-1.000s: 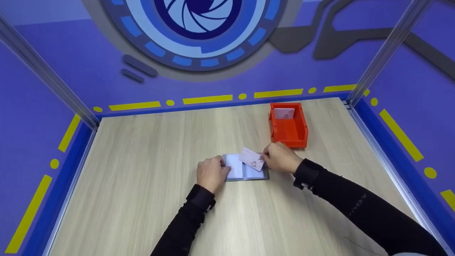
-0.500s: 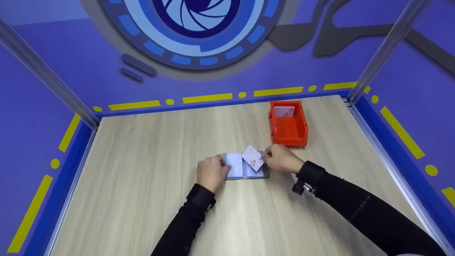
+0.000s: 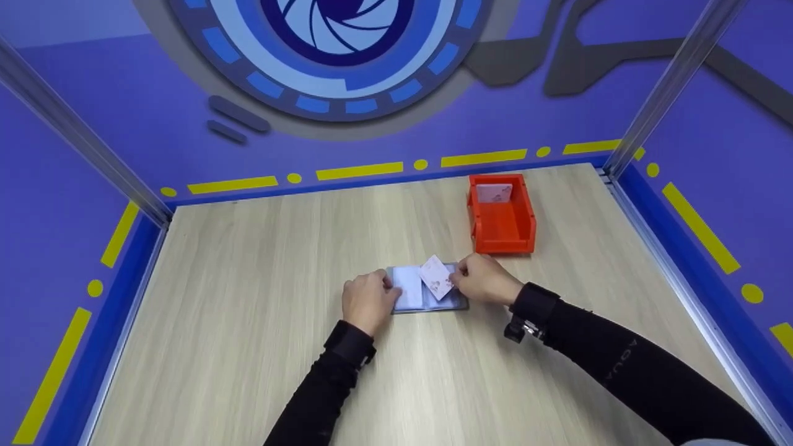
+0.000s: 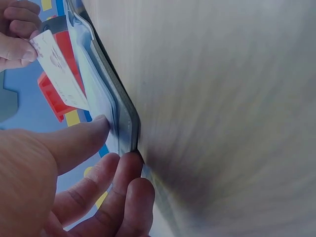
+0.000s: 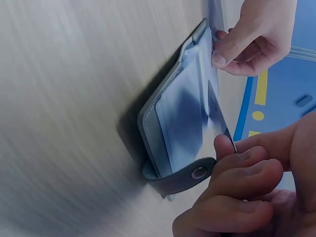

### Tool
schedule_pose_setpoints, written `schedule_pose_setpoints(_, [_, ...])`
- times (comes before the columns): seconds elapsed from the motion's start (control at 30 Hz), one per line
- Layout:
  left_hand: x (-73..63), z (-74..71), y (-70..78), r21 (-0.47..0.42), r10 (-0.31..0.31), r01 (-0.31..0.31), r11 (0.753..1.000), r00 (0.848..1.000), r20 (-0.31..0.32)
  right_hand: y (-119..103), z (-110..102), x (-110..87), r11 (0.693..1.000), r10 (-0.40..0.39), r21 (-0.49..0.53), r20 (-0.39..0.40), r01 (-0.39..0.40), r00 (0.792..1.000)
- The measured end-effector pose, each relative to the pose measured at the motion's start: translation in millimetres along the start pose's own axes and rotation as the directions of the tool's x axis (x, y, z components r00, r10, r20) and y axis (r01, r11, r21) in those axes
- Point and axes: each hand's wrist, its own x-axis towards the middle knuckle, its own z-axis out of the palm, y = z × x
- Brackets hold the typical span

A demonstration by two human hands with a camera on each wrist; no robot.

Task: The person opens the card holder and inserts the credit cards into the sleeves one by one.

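A grey card holder [image 3: 407, 290] lies spread on the table, its clear plastic sleeves [image 5: 180, 116] facing up. My left hand [image 3: 370, 302] holds its left edge, thumb on the sleeves and fingers against the cover's edge, as the left wrist view shows. Between thumb and fingers of my right hand [image 3: 486, 279] is a pale card [image 3: 437, 277] with a small printed pattern. The card is tilted, with one corner down near the middle fold, over the right-hand sleeves. A strap with a metal snap [image 5: 199, 173] sticks up from the holder beside my right fingers.
Behind my right hand stands a red open-front bin [image 3: 503, 217], with another patterned card [image 3: 494, 192] leaning at its back. The wooden table [image 3: 260, 297] is bounded by purple-blue printed panels [image 3: 396, 139] and metal frame posts.
The card has turned steeper in my right hand, and both have shifted slightly left over the holder. My left hand stays at the holder's left edge.
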Motion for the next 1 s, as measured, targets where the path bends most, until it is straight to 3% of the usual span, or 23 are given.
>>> schedule_pose_setpoints(0.27, [0.0,1.1,-0.9,0.003,0.001,-0.001,1.000,1.000,0.002,-3.9,6.8,2.4,0.999,-0.038,-0.019,0.020,0.038,0.999])
schedule_pose_setpoints(0.6, [-0.1,1.1,-1.5,-0.006,0.004,-0.004,1.000,1.000,0.007,-6.4,10.3,5.6,1.000,-0.003,-0.023,0.010,0.003,1.000])
schedule_pose_setpoints(1.0, [-0.9,-0.9,1.2,0.016,0.017,-0.017,1.000,1.000,-0.015,-12.1,16.5,0.3,0.994,-0.075,-0.083,0.009,0.075,0.997])
